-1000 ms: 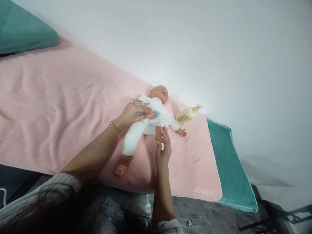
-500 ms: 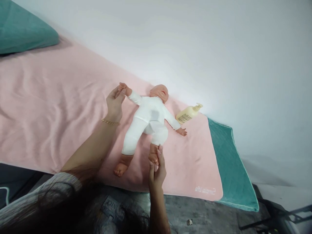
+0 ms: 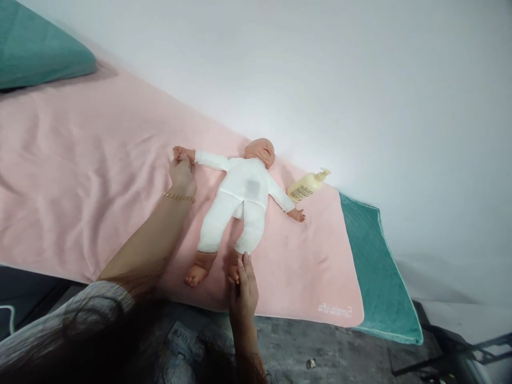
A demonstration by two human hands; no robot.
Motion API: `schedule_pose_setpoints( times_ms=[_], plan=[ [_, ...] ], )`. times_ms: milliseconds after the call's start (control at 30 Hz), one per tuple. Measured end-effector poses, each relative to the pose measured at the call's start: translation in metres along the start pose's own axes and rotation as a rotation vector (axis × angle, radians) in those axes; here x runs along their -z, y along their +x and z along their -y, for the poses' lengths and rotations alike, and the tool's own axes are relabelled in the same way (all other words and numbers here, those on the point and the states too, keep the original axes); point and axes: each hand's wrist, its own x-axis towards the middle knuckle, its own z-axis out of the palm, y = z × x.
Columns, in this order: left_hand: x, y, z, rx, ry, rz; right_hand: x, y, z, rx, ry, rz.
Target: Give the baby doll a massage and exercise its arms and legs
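A baby doll (image 3: 246,184) with a white cloth body lies on its back on the pink blanket (image 3: 296,266), its head toward the wall. Its arm on the left side is stretched out sideways, and my left hand (image 3: 183,173), with a gold bracelet at the wrist, is closed on the doll's hand. Down by the feet, my right hand (image 3: 246,288) is closed around the doll's foot on the right side, partly covering it. The doll's other foot and other arm rest on the blanket, untouched.
A pale yellow pump bottle (image 3: 308,185) lies tilted beside the doll's arm, near the wall. Green fabric (image 3: 378,277) shows past the blanket's right end. A green cushion (image 3: 40,50) is at the upper left. Below the bed edge is a grey floor (image 3: 332,352).
My left hand has moved left, straightening the doll's arm outward. My right hand has moved down and left, and the bent leg is now extended straighter.
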Motion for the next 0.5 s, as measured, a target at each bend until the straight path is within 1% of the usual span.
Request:
schedule_pose_setpoints(
  times_ms=[67,100,167,267,367,500],
  plan=[
    [-0.001,-0.005,-0.003,-0.033,0.013,0.02,0.0,0.003,0.0,-0.002,0.009,-0.007],
    [-0.002,-0.008,-0.005,-0.091,0.027,0.047,0.001,0.005,-0.001,-0.007,0.017,-0.011],
    [-0.006,-0.016,-0.009,-0.248,0.059,0.118,0.002,0.013,-0.002,-0.015,0.034,-0.02],
    [-0.011,-0.031,-0.013,-0.502,0.148,0.27,0.005,0.033,-0.005,-0.011,0.061,-0.054],
    [-0.012,-0.046,-0.014,-0.683,0.311,0.453,0.01,0.062,-0.008,-0.01,0.106,-0.073],
    [-0.01,-0.059,-0.012,-0.889,0.612,0.656,0.017,0.104,-0.011,-0.015,0.162,-0.022]
  ],
)
